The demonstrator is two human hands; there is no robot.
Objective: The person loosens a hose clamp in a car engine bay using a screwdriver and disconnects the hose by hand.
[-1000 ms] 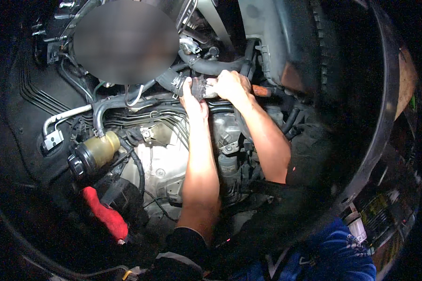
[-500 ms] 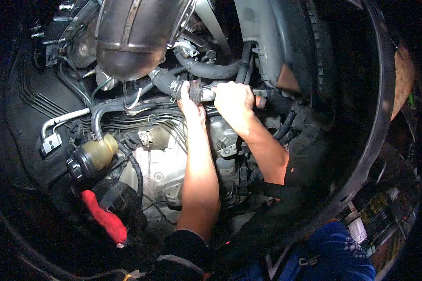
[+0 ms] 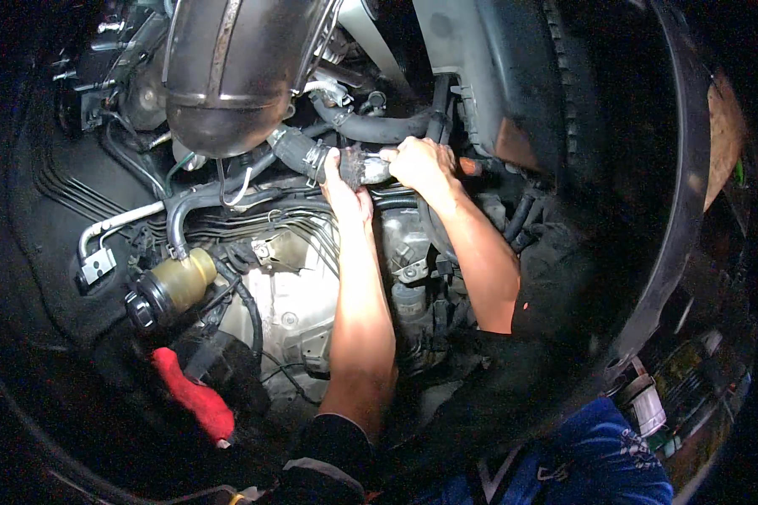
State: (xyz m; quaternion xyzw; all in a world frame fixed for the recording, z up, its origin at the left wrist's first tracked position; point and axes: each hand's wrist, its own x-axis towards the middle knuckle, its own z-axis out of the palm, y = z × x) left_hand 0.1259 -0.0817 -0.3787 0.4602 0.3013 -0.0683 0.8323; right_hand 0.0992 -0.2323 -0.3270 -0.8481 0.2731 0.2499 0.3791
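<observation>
Deep in an engine bay, my left hand (image 3: 344, 189) is closed round a thick black rubber hose (image 3: 299, 151), thumb on the near side. A wire-type clamp circles the hose just left of that thumb. To the hand's right, the hose meets a pale metallic pipe end (image 3: 376, 168). Against this end, my right hand (image 3: 425, 168) is curled into a fist. An orange-red end (image 3: 470, 167) sticks out past its right side; the fist hides what it belongs to. Both forearms reach up from the lower edge.
A large metal heat shield (image 3: 227, 101) hangs above the hose. Left stand a yellowish fluid reservoir (image 3: 185, 282) with a black cap and a bent metal pipe (image 3: 122, 219). A red cloth-like piece (image 3: 194, 396) lies lower left. A grey plastic housing (image 3: 459, 50) rises upper right.
My right fist has shifted slightly up and its wrist has turned, uncovering a dark hose below it. My left hand keeps its hold on the rubber hose. The view has shifted slightly.
</observation>
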